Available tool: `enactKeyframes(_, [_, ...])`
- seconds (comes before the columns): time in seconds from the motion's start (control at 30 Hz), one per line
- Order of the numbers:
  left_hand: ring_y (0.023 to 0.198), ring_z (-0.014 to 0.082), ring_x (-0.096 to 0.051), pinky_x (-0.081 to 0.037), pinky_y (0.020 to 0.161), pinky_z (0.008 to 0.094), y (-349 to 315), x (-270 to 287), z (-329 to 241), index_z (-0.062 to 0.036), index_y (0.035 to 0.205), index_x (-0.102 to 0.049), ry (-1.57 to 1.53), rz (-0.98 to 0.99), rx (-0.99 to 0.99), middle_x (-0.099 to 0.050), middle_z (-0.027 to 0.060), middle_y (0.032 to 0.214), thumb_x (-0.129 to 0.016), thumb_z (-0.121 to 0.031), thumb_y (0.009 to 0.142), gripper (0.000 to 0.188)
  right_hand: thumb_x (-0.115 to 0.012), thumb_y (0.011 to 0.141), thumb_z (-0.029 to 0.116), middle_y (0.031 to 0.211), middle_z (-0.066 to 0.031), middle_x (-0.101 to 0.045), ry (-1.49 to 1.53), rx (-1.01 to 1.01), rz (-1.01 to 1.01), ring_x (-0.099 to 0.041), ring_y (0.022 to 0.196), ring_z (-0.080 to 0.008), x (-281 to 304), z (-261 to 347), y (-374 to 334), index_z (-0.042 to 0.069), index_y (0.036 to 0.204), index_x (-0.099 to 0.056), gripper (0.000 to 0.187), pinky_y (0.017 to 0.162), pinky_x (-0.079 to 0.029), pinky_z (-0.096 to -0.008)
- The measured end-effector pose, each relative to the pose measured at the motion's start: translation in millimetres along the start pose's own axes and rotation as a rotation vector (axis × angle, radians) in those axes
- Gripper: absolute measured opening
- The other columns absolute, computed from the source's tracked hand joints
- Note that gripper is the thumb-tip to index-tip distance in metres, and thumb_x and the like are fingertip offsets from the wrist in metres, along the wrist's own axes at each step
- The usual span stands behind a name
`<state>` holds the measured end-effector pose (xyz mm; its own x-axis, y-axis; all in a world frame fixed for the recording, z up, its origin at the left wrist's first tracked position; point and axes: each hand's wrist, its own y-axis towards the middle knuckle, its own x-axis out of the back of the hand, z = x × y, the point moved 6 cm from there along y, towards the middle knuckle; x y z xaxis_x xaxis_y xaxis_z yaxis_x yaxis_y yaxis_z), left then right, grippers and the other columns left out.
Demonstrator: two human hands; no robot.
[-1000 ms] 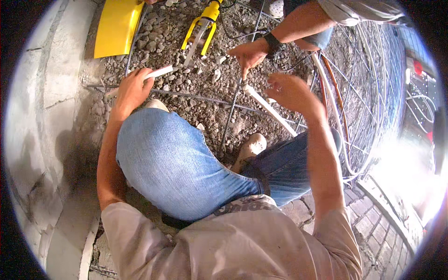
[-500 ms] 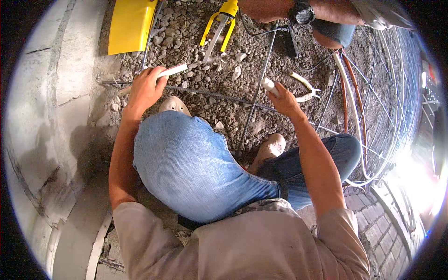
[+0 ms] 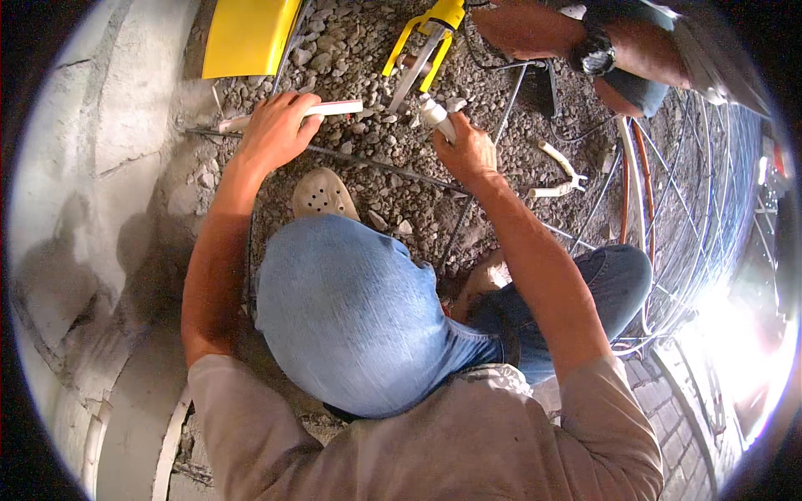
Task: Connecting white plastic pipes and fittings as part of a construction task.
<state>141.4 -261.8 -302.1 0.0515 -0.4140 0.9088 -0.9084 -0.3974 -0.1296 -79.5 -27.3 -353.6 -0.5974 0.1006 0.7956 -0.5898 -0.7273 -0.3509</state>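
My left hand [image 3: 280,134] is closed round a thin white pipe [image 3: 338,108], whose free end points right over the gravel. To its right, my right hand [image 3: 469,150] grips a short white cylinder [image 3: 439,118] with a narrower tip, pointing up and left. I cannot make out its exact kind. Just beyond that tip lies a yellow forked tool [image 3: 434,25] with a grey bar between its prongs. A cream-handled plier-like tool [image 3: 561,171] rests on the gravel to the right of my right hand, its handles spread.
Steel rebar [image 3: 384,171] crosses the gravel in front of my foot. At the far left stands a yellow panel [image 3: 251,37], beside a concrete wall [image 3: 125,100]. Another person's forearm [image 3: 535,35] reaches in at the top right. White and orange-brown pipes [image 3: 632,175] run along the wire mesh.
My right hand has moved left and farther out with the white cylinder, nearer the pipe end. My left hand has shifted slightly right and away with the pipe. The head view has shifted too.
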Motion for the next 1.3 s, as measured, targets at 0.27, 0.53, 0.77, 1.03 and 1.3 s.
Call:
enactKeyframes(0.27, [0.105,0.0346,-0.065,-0.047,0.097,0.0502,15,-6,7,-0.011,0.119,-0.065,0.075,0.052,-0.011,-0.067,0.0129,0.108,-0.061,-0.027,0.098,0.027,-0.069,0.088,0.038,0.088,-0.022,-0.074,-0.027,0.017,0.064,-0.072,0.083,-0.0461,-29,-8,6,0.016,0.116,-0.061,0.036,0.077,-0.057,-0.056])
enactKeyframes(0.53, [0.111,0.0327,-0.062,-0.045,0.1,0.0508,24,-15,11,-0.0147,0.12,-0.066,0.103,0.06,-0.034,-0.065,0.0104,0.108,-0.06,-0.028,0.098,0.027,-0.068,0.088,0.037,0.092,-0.0211,-0.075,0.044,0.021,0.106,-0.072,0.085,-0.0457,-33,-9,4,0.017,0.116,-0.061,0.036,0.077,-0.057,-0.055])
enactKeyframes(0.77, [0.11,0.0317,-0.062,-0.044,0.1,0.0518,30,-23,13,-0.0153,0.12,-0.066,0.114,0.048,-0.045,-0.065,0.0103,0.11,-0.061,-0.028,0.097,0.027,-0.069,0.088,0.039,0.097,-0.0206,-0.075,0.028,-0.016,0.155,-0.072,0.092,-0.0443,-41,-12,6,0.021,0.124,-0.063,0.041,0.082,-0.056,-0.0547])
enactKeyframes(1.03, [0.112,0.032,-0.061,-0.045,0.101,0.0505,28,-23,13,-0.0157,0.12,-0.067,0.122,0.047,-0.053,-0.065,0.0105,0.112,-0.063,-0.029,0.096,0.028,-0.07,0.088,0.039,0.094,-0.0217,-0.074,0.012,0.02,0.11,-0.072,0.086,-0.0457,-34,-7,7,0.018,0.118,-0.062,0.037,0.077,-0.057,-0.0551])
enactKeyframes(1.3, [0.111,0.0335,-0.062,-0.045,0.099,0.0509,14,-20,12,-0.0144,0.122,-0.066,0.122,0.05,-0.001,-0.066,0.0117,0.112,-0.064,-0.029,0.097,0.029,-0.069,0.091,0.044,0.093,-0.0226,-0.074,0.078,-0.051,0.099,-0.071,0.085,-0.0477,-13,-24,-19,0.011,0.116,-0.061,0.042,0.077,-0.056,-0.055])
